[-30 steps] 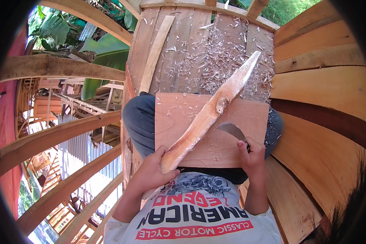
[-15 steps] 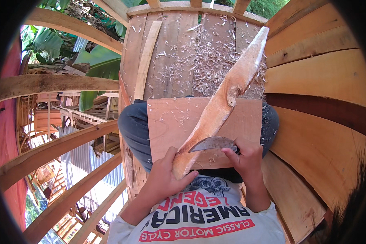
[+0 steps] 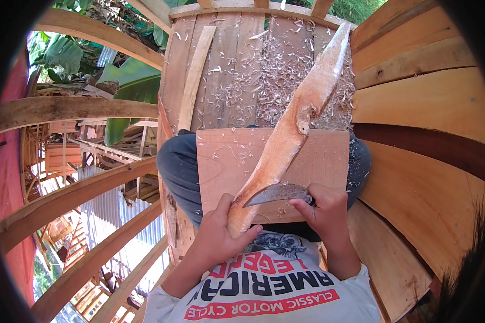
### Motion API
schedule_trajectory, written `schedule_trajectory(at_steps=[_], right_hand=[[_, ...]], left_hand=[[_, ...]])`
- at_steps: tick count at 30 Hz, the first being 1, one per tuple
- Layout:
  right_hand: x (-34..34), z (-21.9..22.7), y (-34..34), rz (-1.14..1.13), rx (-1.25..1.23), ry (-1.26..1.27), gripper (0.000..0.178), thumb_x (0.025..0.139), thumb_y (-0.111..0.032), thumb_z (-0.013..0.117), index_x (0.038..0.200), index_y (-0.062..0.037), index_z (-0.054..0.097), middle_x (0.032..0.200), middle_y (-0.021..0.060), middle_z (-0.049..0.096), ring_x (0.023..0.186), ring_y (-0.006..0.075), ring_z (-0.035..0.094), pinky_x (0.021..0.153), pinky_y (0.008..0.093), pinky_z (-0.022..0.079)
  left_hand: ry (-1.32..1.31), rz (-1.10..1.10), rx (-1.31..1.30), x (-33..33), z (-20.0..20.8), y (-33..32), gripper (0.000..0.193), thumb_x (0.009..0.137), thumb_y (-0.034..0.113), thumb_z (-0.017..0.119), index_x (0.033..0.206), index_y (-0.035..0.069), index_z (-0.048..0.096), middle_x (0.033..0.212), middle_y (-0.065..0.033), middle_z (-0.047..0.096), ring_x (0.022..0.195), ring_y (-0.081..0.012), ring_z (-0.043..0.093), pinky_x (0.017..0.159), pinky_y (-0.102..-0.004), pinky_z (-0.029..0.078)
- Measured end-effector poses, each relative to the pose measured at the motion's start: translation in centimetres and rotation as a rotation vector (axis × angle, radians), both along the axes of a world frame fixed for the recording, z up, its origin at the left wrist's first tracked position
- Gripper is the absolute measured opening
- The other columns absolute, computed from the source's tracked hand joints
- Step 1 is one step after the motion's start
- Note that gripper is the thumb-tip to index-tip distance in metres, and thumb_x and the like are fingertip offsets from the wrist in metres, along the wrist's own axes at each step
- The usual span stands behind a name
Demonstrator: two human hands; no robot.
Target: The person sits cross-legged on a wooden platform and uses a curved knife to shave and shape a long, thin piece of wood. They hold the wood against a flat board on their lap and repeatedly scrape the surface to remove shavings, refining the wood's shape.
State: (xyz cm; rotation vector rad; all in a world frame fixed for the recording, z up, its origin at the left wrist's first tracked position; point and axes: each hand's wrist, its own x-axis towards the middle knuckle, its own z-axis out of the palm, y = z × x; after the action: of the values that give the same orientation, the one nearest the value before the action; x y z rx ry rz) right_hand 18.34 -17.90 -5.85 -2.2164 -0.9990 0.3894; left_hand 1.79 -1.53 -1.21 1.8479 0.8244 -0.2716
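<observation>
A long carved piece of wood slants from my lap toward the far right, its far tip pale and pointed, with a knotty notch partway along. My left hand is closed round its near end. In my right hand is a curved knife, gripped by its handle, which the fingers mostly hide. The blade lies across the near part of the wood, its tip close to my left hand. Beneath the wood, a flat board rests over my crossed legs.
Curled wood shavings litter the plank floor. A narrow wooden strip lies at the far left of it. Slatted rails run along the left side, and a plank wall stands close on the right.
The knife has shifted slightly left and nearer to me along the wood. The wood's far tip has swung a little left and away. Both hands keep their hold.
</observation>
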Motion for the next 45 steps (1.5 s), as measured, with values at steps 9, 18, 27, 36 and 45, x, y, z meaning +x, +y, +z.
schedule_trajectory(at_steps=[9,18,27,36,45], right_hand=[[1.3,-0.9,-0.6,-0.117,-0.036,-0.150,0.053,0.074,-0.052,0.072,0.058,-0.0050,0.052,0.050,0.0123,0.048,0.048,0.0321,0.054,0.043,0.0363,0.039],[1.3,-0.1,-0.3,-0.082,-0.014,-0.091,0.053,0.074,-0.051,0.072,0.057,-0.0057,0.051,0.050,0.0126,0.047,0.047,0.0325,0.053,0.043,0.0365,0.039],[2.2,-1.0,-1.0,-0.132,0.001,-0.119,0.060,0.078,-0.055,0.066,0.060,-0.0015,0.046,0.054,0.0164,0.042,0.048,0.0355,0.048,0.044,0.0367,0.036],[0.7,-0.6,-0.5,-0.040,0.042,-0.088,0.051,0.073,-0.051,0.073,0.059,-0.0060,0.053,0.051,0.0126,0.049,0.048,0.0322,0.054,0.043,0.0368,0.039],[1.9,-0.2,-1.2,-0.116,0.037,-0.173,0.054,0.073,-0.052,0.072,0.059,-0.0049,0.050,0.052,0.0126,0.047,0.047,0.0325,0.051,0.043,0.0361,0.038]], left_hand=[[0.064,-0.017,0.009,-0.2,0.4,-0.7,0.054,0.076,0.036,0.073,0.106,0.000,0.047,0.080,-0.0209,0.059,0.073,-0.0336,0.063,0.066,-0.0375,0.047],[0.007,-0.019,0.045,-0.5,0.0,-0.4,0.052,0.077,0.036,0.072,0.103,-0.001,0.047,0.077,-0.0234,0.061,0.072,-0.0380,0.065,0.063,-0.0397,0.049],[0.068,-0.043,-0.015,-0.9,-0.1,-1.3,0.051,0.076,0.034,0.072,0.105,0.000,0.048,0.075,-0.0194,0.059,0.068,-0.0323,0.062,0.063,-0.0365,0.047],[-0.016,-0.006,0.070,-0.4,-0.1,-0.9,0.052,0.077,0.036,0.074,0.102,-0.001,0.048,0.075,-0.0237,0.062,0.071,-0.0379,0.066,0.062,-0.0393,0.050],[0.042,0.002,0.073,-0.1,0.2,-1.0,0.053,0.074,0.033,0.075,0.107,0.000,0.048,0.082,-0.0203,0.063,0.075,-0.0321,0.065,0.065,-0.0367,0.049]])
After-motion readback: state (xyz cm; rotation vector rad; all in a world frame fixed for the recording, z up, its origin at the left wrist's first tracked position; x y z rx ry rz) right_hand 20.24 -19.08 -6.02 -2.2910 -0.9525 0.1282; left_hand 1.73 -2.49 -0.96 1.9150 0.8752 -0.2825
